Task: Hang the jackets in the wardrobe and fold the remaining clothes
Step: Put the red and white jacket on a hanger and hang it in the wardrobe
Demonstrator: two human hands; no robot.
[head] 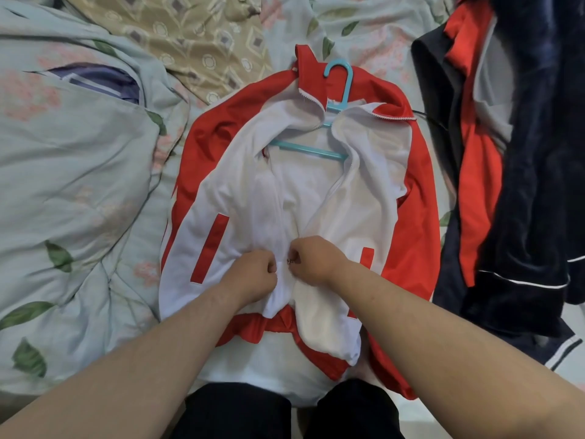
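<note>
Red-and-white jacket (316,191) on teal hanger (340,90), spread over floral bedding (79,185); left hand (253,270) and right hand (313,259) pinched zipper edges closed.

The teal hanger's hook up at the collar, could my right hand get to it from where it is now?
Probably yes. The hook lies exposed above the jacket collar, nothing over it. The right hand must first release the zipper it pinches.

Jacket (364,191) on bed w/ hanger (316,150) inside; quilt (79,185) left, clothes pile (522,217) right.
</note>
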